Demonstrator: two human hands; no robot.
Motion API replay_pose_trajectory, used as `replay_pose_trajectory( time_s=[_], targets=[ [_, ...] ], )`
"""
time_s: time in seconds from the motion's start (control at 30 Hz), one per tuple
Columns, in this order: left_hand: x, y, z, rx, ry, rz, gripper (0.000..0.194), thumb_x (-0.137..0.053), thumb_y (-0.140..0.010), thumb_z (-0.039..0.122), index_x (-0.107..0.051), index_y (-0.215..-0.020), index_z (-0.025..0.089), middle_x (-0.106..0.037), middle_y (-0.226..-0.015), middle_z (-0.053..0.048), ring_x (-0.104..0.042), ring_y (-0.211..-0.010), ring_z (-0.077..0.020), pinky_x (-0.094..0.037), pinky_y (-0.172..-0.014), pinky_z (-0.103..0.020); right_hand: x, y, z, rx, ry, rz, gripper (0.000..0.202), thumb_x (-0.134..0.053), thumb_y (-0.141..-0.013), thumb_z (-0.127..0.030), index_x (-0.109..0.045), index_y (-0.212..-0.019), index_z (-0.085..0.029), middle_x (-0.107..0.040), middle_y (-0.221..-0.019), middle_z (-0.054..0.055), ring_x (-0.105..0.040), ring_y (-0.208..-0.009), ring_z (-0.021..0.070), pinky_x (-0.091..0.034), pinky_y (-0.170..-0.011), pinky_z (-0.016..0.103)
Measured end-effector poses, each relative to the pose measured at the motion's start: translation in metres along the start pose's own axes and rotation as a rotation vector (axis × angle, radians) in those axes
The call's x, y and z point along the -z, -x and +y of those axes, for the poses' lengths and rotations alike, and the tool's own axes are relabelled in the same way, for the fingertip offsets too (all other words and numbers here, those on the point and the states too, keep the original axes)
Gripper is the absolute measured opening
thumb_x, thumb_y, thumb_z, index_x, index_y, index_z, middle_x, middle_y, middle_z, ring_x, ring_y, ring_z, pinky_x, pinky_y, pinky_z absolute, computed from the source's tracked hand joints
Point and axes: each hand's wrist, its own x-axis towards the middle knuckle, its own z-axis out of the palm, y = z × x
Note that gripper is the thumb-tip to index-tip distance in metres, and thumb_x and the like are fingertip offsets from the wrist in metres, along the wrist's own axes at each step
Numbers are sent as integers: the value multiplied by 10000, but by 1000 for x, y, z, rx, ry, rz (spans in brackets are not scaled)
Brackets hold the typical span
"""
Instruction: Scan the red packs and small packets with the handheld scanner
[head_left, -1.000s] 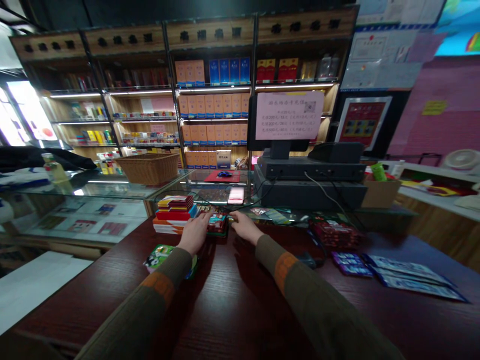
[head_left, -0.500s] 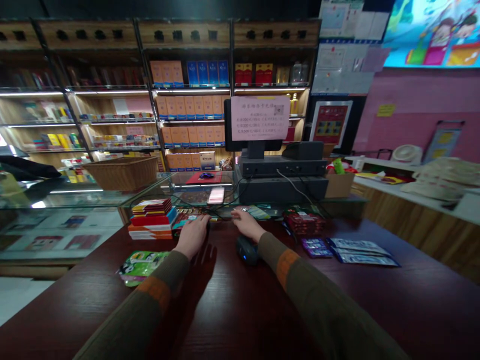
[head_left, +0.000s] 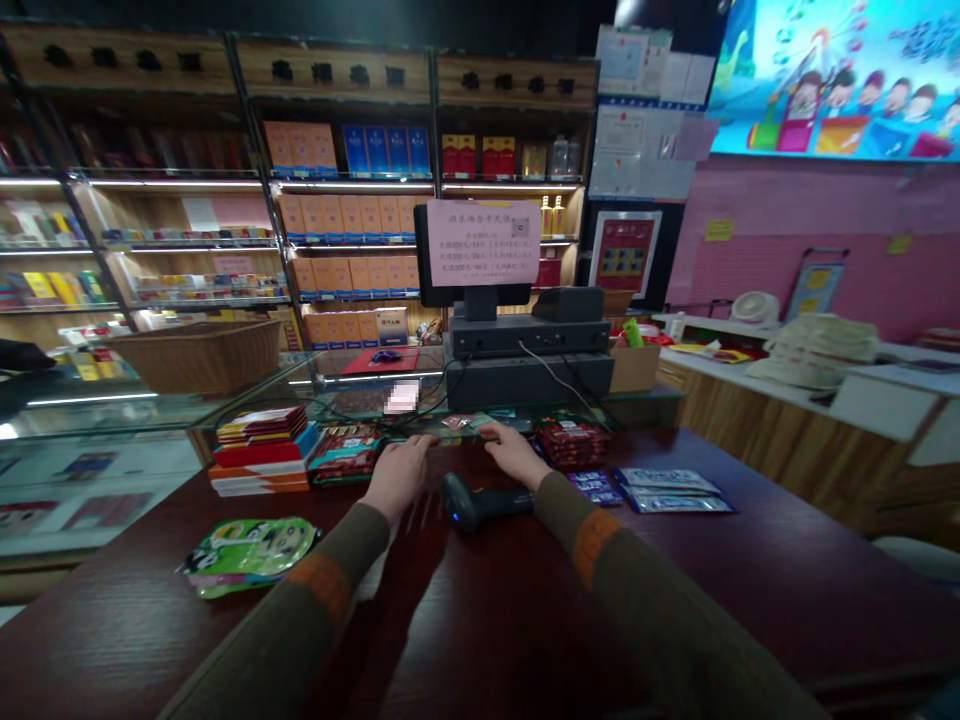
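Note:
My left hand (head_left: 401,474) is over the dark red table, open, palm down with fingers pointing forward; nothing shows in it. Its nearest goods are the red-and-green packets (head_left: 346,452) to its left. My right hand (head_left: 516,454) is open with loosely bent fingers, close to the flat, shiny packets (head_left: 456,423) at the table's far edge; contact with them is unclear. Between my forearms lies a black handheld scanner (head_left: 466,503) with a blue light, its handle extending toward my right wrist. Dark red packets (head_left: 571,441) are stacked beyond my right hand.
Left on the table (head_left: 600,620) are a stack of boxes (head_left: 259,455) and a green pouch (head_left: 259,550). Purple packets (head_left: 595,488) and blue-white sachets (head_left: 671,490) lie right. Beyond stand a monitor with a pink sign (head_left: 484,243), a glass counter and a wicker basket (head_left: 202,357).
The view has turned right, so the surroundings appear farther left. Both hands have shifted right relative to the table. More of the scanner's handle now shows beside my right wrist.

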Motion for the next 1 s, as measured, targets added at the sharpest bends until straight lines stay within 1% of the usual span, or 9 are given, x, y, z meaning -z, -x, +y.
replay_pose_trajectory(
  time_s=[0.1,0.2,0.3,0.4,0.57,0.67,0.77,0.87,1.0],
  targets=[
    [0,-8,10,-16,-1,-5,391,-405,-953,134,-553,-1309,201,-684,-1222,-105,-690,-1048,-219,-477,-928,-359,15,2,9,5,-5,28,412,-534,-822,-47,-678,-1188,-171,-712,-1251,89,-655,-1185,189,-453,-1092,357],
    [3,-14,22,-34,17,-13,405,-406,-949,128,-547,-1320,207,-681,-1232,-100,-693,-1049,-218,-484,-914,-353,29,3,19,8,-21,61,406,-531,-831,-50,-671,-1192,-172,-706,-1266,91,-650,-1197,187,-449,-1098,363],
    [7,-20,36,-49,25,-28,405,-395,-948,118,-551,-1313,197,-678,-1240,-110,-678,-1093,-214,-478,-939,-352,45,3,31,-11,-30,93,412,-521,-829,-50,-665,-1200,-156,-703,-1268,103,-650,-1197,183,-448,-1099,358],
    [8,-27,51,-69,30,-40,407,-390,-953,123,-544,-1323,196,-678,-1242,-116,-676,-1088,-207,-474,-947,-346,60,5,42,-11,-25,130,427,-503,-821,-40,-668,-1189,-181,-714,-1250,85,-659,-1180,177,-455,-1094,376],
    [1,-42,73,-119,63,-40,407,-387,-960,123,-534,-1333,197,-681,-1254,-110,-666,-1118,-209,-469,-955,-345,88,10,63,-3,-10,198,427,-486,-816,-49,-674,-1181,-166,-737,-1185,97,-680,-1134,187,-477,-1068,383],
    [-4,-52,87,-152,75,-22,388,-387,-961,122,-554,-1303,195,-683,-1241,-112,-652,-1150,-213,-470,-962,-348,104,13,76,-21,-4,232,427,-481,-819,-54,-676,-1180,-176,-739,-1181,85,-679,-1131,184,-483,-1061,383],
    [-8,-60,101,-168,75,-19,389,-396,-959,130,-554,-1309,194,-682,-1239,-118,-653,-1143,-222,-472,-977,-366,120,17,88,-55,2,247,408,-494,-827,-71,-690,-1164,-192,-741,-1178,75,-687,-1109,183,-495,-1047,377],
    [-13,-68,116,-181,88,-28,402,-404,-954,126,-546,-1323,197,-681,-1240,-120,-658,-1125,-225,-474,-980,-376,132,21,98,-82,32,289,385,-504,-832,-91,-705,-1144,-191,-742,-1169,75,-687,-1106,186,-487,-1055,375],
    [-21,-76,135,-186,117,-41,404,-403,-951,126,-549,-1322,194,-684,-1239,-118,-660,-1117,-232,-479,-966,-374,145,28,107,-104,49,338,404,-472,-836,-99,-713,-1150,-177,-753,-1125,77,-695,-1071,193,-501,-1032,372]
  ],
)
